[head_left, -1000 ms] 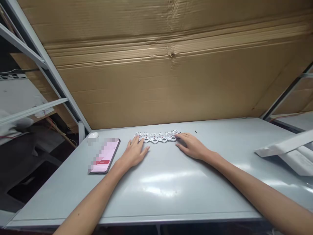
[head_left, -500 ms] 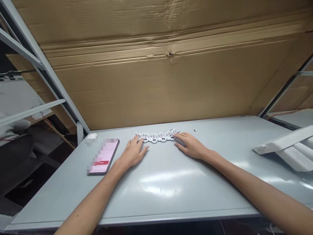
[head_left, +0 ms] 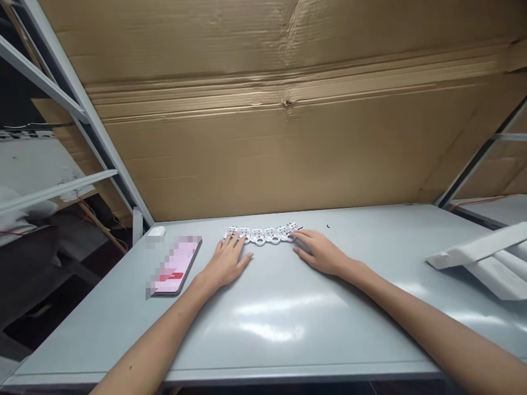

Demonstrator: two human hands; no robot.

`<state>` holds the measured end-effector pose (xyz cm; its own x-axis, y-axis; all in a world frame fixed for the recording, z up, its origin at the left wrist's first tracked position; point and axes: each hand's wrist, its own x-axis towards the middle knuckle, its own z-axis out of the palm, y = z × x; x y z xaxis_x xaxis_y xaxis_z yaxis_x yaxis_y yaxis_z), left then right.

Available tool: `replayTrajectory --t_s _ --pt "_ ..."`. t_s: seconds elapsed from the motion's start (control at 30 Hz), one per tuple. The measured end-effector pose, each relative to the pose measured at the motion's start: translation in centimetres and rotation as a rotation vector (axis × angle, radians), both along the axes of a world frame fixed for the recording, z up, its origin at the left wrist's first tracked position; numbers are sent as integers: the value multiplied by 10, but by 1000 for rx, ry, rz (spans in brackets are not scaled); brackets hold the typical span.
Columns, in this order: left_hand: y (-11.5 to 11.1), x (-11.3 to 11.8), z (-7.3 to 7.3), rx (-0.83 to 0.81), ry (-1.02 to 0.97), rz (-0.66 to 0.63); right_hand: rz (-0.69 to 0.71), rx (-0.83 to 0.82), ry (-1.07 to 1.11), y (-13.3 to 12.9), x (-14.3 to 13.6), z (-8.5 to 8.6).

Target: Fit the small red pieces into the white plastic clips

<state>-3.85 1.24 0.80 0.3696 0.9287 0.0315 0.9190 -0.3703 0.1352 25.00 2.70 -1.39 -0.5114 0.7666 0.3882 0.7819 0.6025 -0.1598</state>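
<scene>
Since the earlier frame, the view has tipped a little, so the whole scene sits slightly lower, while both hands and the row between them have hardly shifted against one another. Nearest, the desk [head_left: 288,307] runs up to the hands as a smooth, glossy grey surface with bright reflections. The left hand [head_left: 225,263] lies palm down, loosely open, fingertips over the left end of the row and thumb held apart; the right hand [head_left: 323,252] is likewise relaxed and open, its foremost fingers touching the right end. Neither appears to grasp anything, though the small dark bit by the right fingertips is too fine to identify. The white plastic ring-holed pieces [head_left: 257,232] lie between the hands in a gently curved row with small prongs at the back. Light, even fingertip pressure would suit them best, since a hard push from either end could buckle the curve on so slick a surface. Left of the left hand lie a smartphone [head_left: 181,269] and, farther off, a white earbud case [head_left: 157,231]; well right of the right hand are white padded strips [head_left: 473,249]. Beyond both hands, a creased cardboard sheet [head_left: 247,153] slopes between grey metal posts [head_left: 107,141].
</scene>
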Motion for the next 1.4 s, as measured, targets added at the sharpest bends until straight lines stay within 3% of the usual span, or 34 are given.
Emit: replayTrajectory --t_s 0.33,1.1,1.4 --pt "1 -1 -2 25 4 -37 68 -1 -49 -1 1 2" --pt "-1 0 3 -18 9 -59 0 -150 -53 -1 0 5" --pt "-5 4 0 50 -13 -120 -67 -143 -64 -2 0 3"
